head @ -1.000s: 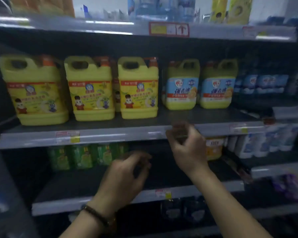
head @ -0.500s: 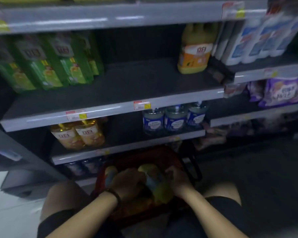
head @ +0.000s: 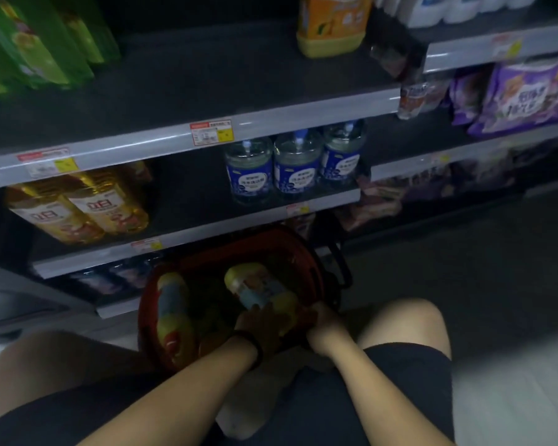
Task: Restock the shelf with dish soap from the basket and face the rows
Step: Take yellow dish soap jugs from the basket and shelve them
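Riskily, the left hand [head: 257, 328] and right hand [head: 323, 326] clasped only the bottle [head: 261, 286] by its near end; lifted so, it might slip.

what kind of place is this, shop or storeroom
Most likely a shop aisle: price tags on the shelf edges, rows of matching blue-labelled bottles, and a red basket on the floor holding a dish soap bottle.

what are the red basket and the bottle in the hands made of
The red basket looks like moulded plastic, fairly matte: even red colour and a rounded rim, though blur hides detail. The yellow bottle, held by the left hand and right hand, is probably smooth plastic with a slight sheen, and a printed label wraps around it.
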Motion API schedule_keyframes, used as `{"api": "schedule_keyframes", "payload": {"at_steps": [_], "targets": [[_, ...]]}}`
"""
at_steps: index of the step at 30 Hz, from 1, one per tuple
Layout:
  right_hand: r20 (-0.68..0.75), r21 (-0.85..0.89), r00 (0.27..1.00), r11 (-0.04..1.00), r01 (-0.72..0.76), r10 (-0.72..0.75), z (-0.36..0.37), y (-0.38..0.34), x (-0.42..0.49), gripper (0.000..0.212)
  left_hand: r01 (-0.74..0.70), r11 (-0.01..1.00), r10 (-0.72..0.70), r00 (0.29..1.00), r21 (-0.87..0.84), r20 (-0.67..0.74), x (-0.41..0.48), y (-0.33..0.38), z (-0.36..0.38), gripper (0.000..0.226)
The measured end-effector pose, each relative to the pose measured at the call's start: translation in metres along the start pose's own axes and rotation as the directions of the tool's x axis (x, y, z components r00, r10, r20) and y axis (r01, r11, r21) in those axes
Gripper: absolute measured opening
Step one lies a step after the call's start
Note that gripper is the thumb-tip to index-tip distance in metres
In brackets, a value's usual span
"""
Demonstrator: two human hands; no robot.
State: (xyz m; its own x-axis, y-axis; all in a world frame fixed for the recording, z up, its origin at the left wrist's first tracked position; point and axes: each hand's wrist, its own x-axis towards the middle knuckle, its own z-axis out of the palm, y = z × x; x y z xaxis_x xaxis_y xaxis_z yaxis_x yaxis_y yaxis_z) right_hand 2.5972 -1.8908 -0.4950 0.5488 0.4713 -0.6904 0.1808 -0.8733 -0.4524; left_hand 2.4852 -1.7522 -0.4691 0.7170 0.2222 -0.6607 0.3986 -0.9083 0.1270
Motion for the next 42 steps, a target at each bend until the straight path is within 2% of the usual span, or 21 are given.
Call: {"api": "schedule_keyframes", "payload": {"at_steps": [5,8,11,15,17,20,21,23,25,27,30,33,37,39,42], "targets": [[0.093,-0.079,0.996,0.997,0.002,0.006,-0.005,0.008,-0.005,0.05,0.123,0.987,-0.124,0.992,0.099,0.003,0.017,0.018,0.012,0.05],[0.099,-0.068,0.995,0.998,-0.008,0.014,-0.005,0.015,-0.001,0.055,0.13,0.978,-0.131,0.991,0.16,-0.005,0.018,0.022,0.014,0.047],[0.109,-0.024,0.994,0.999,-0.03,0.033,0.0,0.017,0.006,0.054,0.135,0.973,-0.123,0.99,0.188,-0.074,0.016,0.012,0.025,0.041],[0.079,0.062,0.997,0.998,-0.025,0.02,0.004,0.009,0.012,0.043,0.102,0.984,-0.075,0.981,0.145,-0.18,0.006,-0.005,0.032,0.036],[0.064,0.07,0.998,0.997,-0.02,0.015,0.004,0.002,0.012,0.045,0.135,0.983,-0.105,0.968,0.121,-0.227,0.006,-0.014,0.03,0.039],[0.046,0.07,0.999,0.998,0.002,-0.005,0.005,-0.009,0.009,0.063,0.117,0.99,-0.084,0.938,0.08,-0.337,-0.004,-0.026,0.006,0.041],[0.04,0.084,0.999,0.996,0.022,-0.026,0.005,-0.012,0.008,0.071,0.073,0.995,-0.042,0.93,0.069,-0.366,-0.009,-0.031,-0.007,0.044],[0.01,0.152,0.997,0.986,0.072,-0.074,0.008,-0.016,0.007,0.089,0.002,1.0,-0.007,0.937,-0.016,-0.349,-0.011,-0.049,-0.019,0.062],[-0.033,0.245,0.988,0.957,0.155,-0.152,0.012,-0.021,0.007,0.108,-0.046,0.995,0.022,0.964,-0.085,-0.266,-0.019,-0.062,-0.03,0.08],[-0.065,0.342,0.978,0.916,0.21,-0.2,0.015,-0.022,0.01,0.118,-0.082,0.976,0.015,0.95,-0.201,-0.312,-0.032,-0.068,-0.042,0.074],[-0.152,0.45,0.949,0.835,0.316,-0.276,0.011,-0.029,0.0,0.113,-0.147,0.916,-0.034,0.898,-0.373,-0.438,-0.047,-0.069,-0.059,0.041],[-0.246,0.543,0.919,0.742,0.393,-0.307,0.0,-0.039,-0.013,0.094,-0.218,0.834,-0.095,0.848,-0.506,-0.522,-0.071,-0.073,-0.076,0.024],[-0.303,0.501,0.864,0.704,0.504,-0.403,-0.018,-0.066,-0.042,0.084,-0.272,0.813,-0.118,0.789,-0.514,-0.603,-0.109,-0.087,-0.107,0.025],[-0.359,0.462,0.816,0.673,0.577,-0.454,-0.032,-0.083,-0.059,0.084,-0.308,0.812,-0.095,0.768,-0.495,-0.634,-0.129,-0.091,-0.125,0.015],[-0.38,0.45,0.772,0.627,0.636,-0.51,-0.058,-0.111,-0.078,0.076,-0.338,0.797,-0.133,0.711,-0.501,-0.691,-0.159,-0.093,-0.157,0.009]]}}
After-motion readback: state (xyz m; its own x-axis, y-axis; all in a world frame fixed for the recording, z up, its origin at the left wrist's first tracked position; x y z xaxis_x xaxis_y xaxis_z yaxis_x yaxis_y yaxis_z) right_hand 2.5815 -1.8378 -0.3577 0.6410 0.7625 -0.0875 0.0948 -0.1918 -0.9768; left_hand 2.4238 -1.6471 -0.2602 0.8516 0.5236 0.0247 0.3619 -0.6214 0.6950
